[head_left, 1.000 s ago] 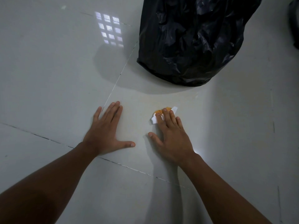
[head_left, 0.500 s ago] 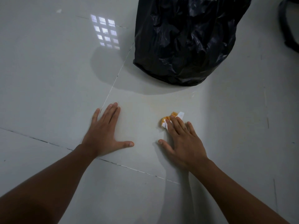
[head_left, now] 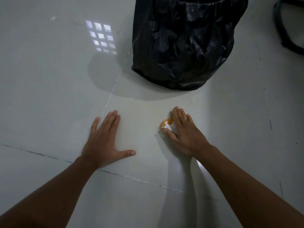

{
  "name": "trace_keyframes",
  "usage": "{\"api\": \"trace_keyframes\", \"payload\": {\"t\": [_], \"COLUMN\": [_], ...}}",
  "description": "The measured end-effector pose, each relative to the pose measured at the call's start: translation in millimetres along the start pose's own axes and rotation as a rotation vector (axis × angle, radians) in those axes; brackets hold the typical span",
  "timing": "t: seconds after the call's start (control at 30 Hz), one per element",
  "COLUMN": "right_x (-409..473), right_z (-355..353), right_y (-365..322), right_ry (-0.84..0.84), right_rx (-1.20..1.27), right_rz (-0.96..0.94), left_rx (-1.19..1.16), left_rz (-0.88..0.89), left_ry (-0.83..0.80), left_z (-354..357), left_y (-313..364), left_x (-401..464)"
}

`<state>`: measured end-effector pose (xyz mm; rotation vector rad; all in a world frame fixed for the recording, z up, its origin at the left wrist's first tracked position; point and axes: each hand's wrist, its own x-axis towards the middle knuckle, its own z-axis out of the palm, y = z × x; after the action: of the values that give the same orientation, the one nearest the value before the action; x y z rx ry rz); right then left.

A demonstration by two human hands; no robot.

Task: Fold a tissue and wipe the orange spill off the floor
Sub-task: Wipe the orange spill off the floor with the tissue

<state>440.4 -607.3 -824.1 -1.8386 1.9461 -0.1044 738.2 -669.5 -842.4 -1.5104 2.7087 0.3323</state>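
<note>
The right hand (head_left: 185, 134) lies flat on the floor (head_left: 49, 96), palm down, and it presses a small folded tissue (head_left: 167, 125) against the tile. The tissue comes out at the left side of this hand, between the thumb and the first finger. Its visible part is white near the thumb and stained orange at the far edge. The fingers are straight and close together, they point to the far side, so the grip is not clenched around the tissue; the hand only holds it down with the palm and the fingers. How much of the tissue is under the hand, I cannot tell.

The left hand (head_left: 105, 142) is also flat on the floor, well apart from the right one, to the left. Its fingers are stretched and the thumb points to the right. This grip is released and holds nothing.

On the far side, behind the right hand, stands a bin with a black plastic bag (head_left: 184, 43) around it. Its shadow falls on the floor to the near and left side. Thin joints (head_left: 115, 83) run between the pale tiles; one goes from the bin towards the left hand. A bright window reflection (head_left: 102, 37) shows on the shiny floor at the far left. At the far right edge there is a dark curved object (head_left: 284, 30); what it is I cannot tell.
</note>
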Motion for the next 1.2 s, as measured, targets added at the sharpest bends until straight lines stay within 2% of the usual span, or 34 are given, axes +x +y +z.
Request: {"api": "trace_keyframes", "payload": {"t": [0.13,0.4,0.7,0.9,1.07,1.2], "right_x": [-15.3,-14.7,35.3,56.1,28.0,-17.1], "right_z": [2.7,13.3,-4.8,-3.1,16.5,31.5], "right_y": [-16.2,-35.8,-22.1,-38.1,-58.2,-49.2], "right_ry": [0.06,-0.03,-0.051,-0.069,-0.076,-0.054], "right_rx": [0.013,0.088,-0.018,-0.018,-0.044,-0.166], "right_rz": [0.077,0.165,0.012,-0.084,-0.239,-0.309], "left_rx": [0.002,0.02,0.008,0.021,0.028,0.015], "left_rz": [-0.003,0.006,0.008,0.009,0.005,0.004], "left_ry": [0.0,-0.003,0.001,-0.011,-0.019,-0.014], "left_z": [-0.1,0.3,0.3,-0.3,0.5,0.2], "left_y": [-0.3,0.6,0.3,0.0,0.7,0.6], "left_x": [0.4,0.5,0.5,0.9,1.3,0.1]}}
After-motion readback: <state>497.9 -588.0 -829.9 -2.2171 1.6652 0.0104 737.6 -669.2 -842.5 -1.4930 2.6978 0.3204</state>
